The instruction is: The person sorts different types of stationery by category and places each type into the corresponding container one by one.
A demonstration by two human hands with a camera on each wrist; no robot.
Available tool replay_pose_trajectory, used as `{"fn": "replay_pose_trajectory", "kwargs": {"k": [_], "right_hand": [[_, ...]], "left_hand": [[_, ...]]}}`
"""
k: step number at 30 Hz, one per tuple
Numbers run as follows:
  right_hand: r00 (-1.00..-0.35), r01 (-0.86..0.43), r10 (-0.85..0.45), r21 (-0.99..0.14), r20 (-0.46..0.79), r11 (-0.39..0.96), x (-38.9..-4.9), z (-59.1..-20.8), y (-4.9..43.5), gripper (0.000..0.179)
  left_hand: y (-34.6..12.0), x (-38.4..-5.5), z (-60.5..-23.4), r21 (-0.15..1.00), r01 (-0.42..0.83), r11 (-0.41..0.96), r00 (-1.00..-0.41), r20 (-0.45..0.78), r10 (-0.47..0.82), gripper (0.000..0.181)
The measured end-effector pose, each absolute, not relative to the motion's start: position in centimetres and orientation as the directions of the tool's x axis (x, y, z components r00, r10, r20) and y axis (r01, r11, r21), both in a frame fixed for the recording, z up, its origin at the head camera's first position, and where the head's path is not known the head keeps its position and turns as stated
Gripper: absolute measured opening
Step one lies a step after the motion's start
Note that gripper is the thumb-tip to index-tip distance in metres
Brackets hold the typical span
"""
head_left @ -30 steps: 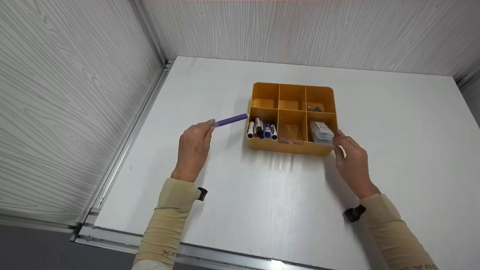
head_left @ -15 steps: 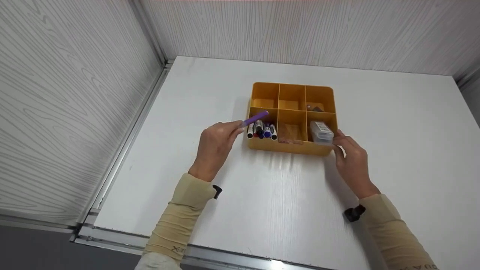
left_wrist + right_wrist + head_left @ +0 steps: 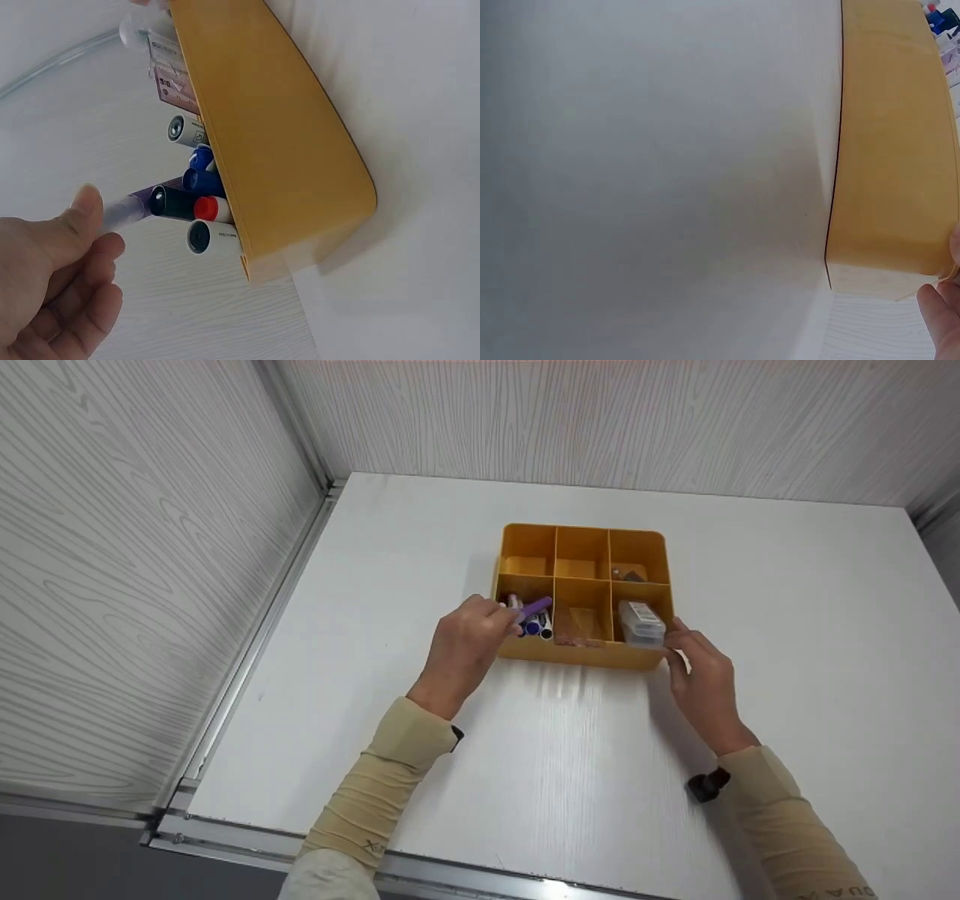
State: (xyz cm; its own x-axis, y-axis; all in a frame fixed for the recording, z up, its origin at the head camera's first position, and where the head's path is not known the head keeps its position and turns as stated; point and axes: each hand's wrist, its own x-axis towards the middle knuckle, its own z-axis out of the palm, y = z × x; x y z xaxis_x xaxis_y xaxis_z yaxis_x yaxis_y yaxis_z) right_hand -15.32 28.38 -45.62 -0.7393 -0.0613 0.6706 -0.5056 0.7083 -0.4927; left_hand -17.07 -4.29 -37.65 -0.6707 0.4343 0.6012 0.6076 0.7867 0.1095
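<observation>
My left hand [image 3: 466,643] pinches a purple marker [image 3: 537,607] by its pale, see-through end. The marker's purple end hangs over the front-left compartment of a yellow six-compartment organizer box [image 3: 589,656]. Several whiteboard markers [image 3: 213,238] lie in that compartment, caps toward the front, partly hidden behind the left hand in the head view. In the left wrist view, thumb and forefinger hold the purple marker [image 3: 125,210] beside the caps. My right hand [image 3: 703,679] grips the box's front-right corner; in the right wrist view only its fingertips [image 3: 936,311] show at the rim.
A clear plastic case [image 3: 643,624] stands in the front-right compartment. Something flat, see-through and pinkish [image 3: 579,634] leans in the front-middle one. Small dark items [image 3: 630,576] lie at the back right. The box rests on a white table [image 3: 360,555] with panel walls behind and left.
My left hand has moved right with the purple marker, from left of the box to over its front-left compartment. The right hand and the box have stayed in place.
</observation>
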Motion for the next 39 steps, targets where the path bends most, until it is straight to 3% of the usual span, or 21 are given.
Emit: {"fn": "replay_pose_trajectory", "kwargs": {"k": [8,14,20,26,33,39], "right_hand": [[-0.757,-0.486,-0.065,-0.495,0.65,0.72,-15.2,-45.6,28.3,0.012],[-0.759,-0.48,-0.066,-0.489,0.647,0.728,-15.2,-45.6,28.2,0.011],[-0.759,-0.484,-0.071,-0.489,0.647,0.726,-15.0,-45.5,28.1,0.011],[-0.755,-0.489,-0.068,-0.491,0.652,0.721,-15.1,-45.6,27.9,0.013],[-0.767,-0.48,-0.084,-0.481,0.637,0.733,-15.2,-45.8,28.1,0.011],[-0.77,-0.492,-0.11,-0.476,0.629,0.729,-15.2,-45.6,28.4,0.014]], "left_hand": [[-2.5,-17.5,-38.0,-0.035,0.601,0.798,-0.654,0.551,0.517,0.028],[-1.8,-18.0,-38.6,-0.034,0.608,0.793,-0.647,0.557,0.52,0.026],[-1.3,-18.2,-39.3,-0.042,0.605,0.795,-0.658,0.536,0.529,0.01],[-1.1,-18.3,-39.7,-0.073,0.564,0.822,-0.676,0.531,0.511,0.014],[-1.6,-17.8,-40.1,0.008,0.536,0.844,-0.755,0.453,0.474,0.026],[-2.9,-17.6,-40.6,0.11,0.543,0.832,-0.756,0.494,0.429,0.044]]}}
